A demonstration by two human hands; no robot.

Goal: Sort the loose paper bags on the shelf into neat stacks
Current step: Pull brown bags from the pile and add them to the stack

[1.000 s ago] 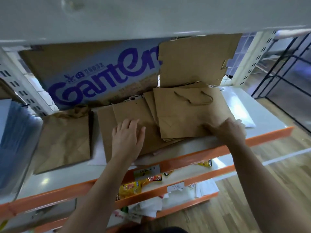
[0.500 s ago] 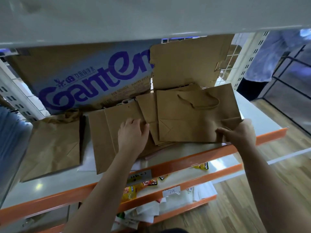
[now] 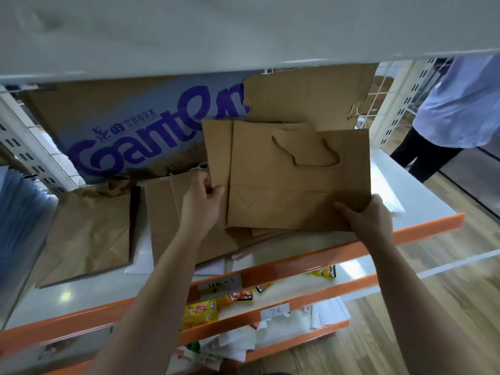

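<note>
Over the white shelf (image 3: 422,204), both hands hold a bunch of brown paper bags (image 3: 297,185): left hand (image 3: 201,204) pinches the left edge, right hand (image 3: 370,220) curls round the lower right corner. Can't tell how many, the front one covers the rest. Underneath, other bags (image 3: 165,212) lie flat, half hidden. The box (image 3: 135,136) behind reads "Ganten", last letter partly covered; a lower tag (image 3: 276,311) says 7元.
</note>
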